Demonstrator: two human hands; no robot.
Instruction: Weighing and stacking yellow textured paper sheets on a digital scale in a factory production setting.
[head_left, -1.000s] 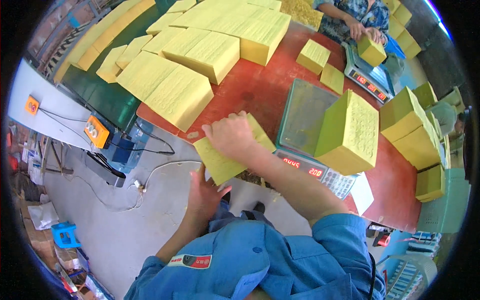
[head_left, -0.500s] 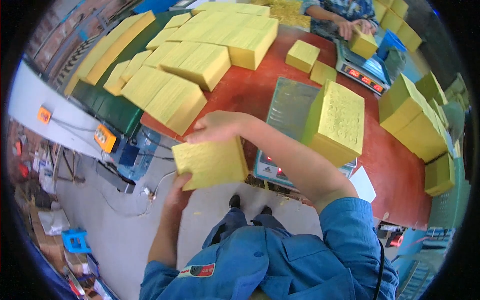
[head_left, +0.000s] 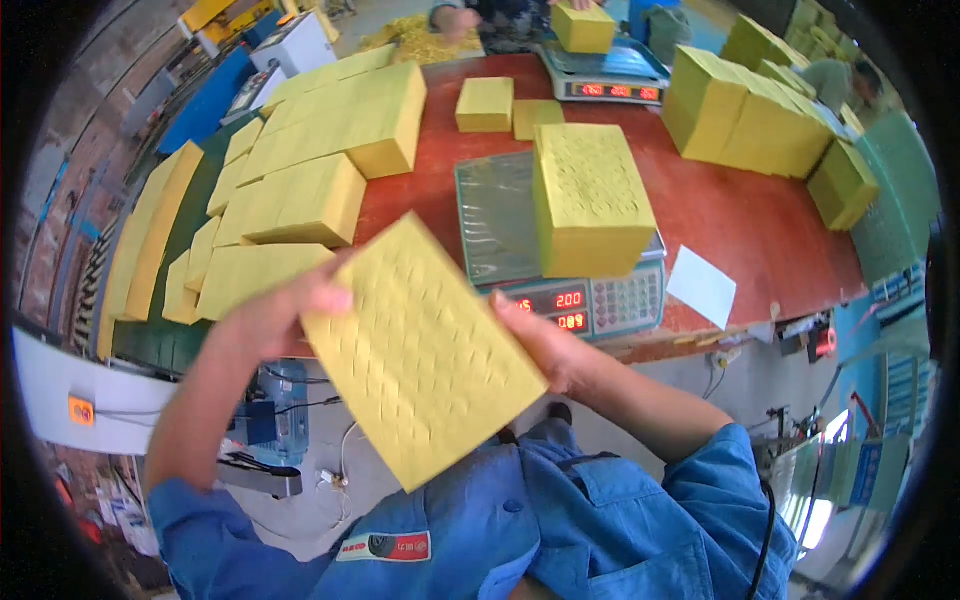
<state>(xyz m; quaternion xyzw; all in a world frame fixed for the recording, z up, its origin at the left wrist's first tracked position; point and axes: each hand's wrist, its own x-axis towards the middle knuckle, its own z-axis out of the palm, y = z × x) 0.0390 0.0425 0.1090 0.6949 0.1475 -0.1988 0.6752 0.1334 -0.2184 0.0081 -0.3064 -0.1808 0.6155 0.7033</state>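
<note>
A stack of yellow paper (head_left: 420, 350), its top sheet covered in small curved cut marks, is tilted in front of my chest. My left hand (head_left: 295, 305) grips its upper left edge, thumb on top. On its right edge my right hand (head_left: 540, 340) is closed, thumb up and the other fingers partly hidden. Just beyond, a taller block of yellow paper (head_left: 595, 195) with similar marks stands on the right part of a digital scale (head_left: 495, 215), whose red display is lit.
Several yellow paper stacks (head_left: 310, 200) fill the table's left side; more stacks (head_left: 735, 110) stand right. Across the red table (head_left: 415, 200), another person's hand (head_left: 455, 20) is near a second scale (head_left: 605, 65) bearing a yellow block. White paper (head_left: 702, 287) lies right of my scale.
The paper stack has come rightward and nearer my chest, turned to a slant. My right hand has shifted from its far edge to its right edge. My view has swung right.
</note>
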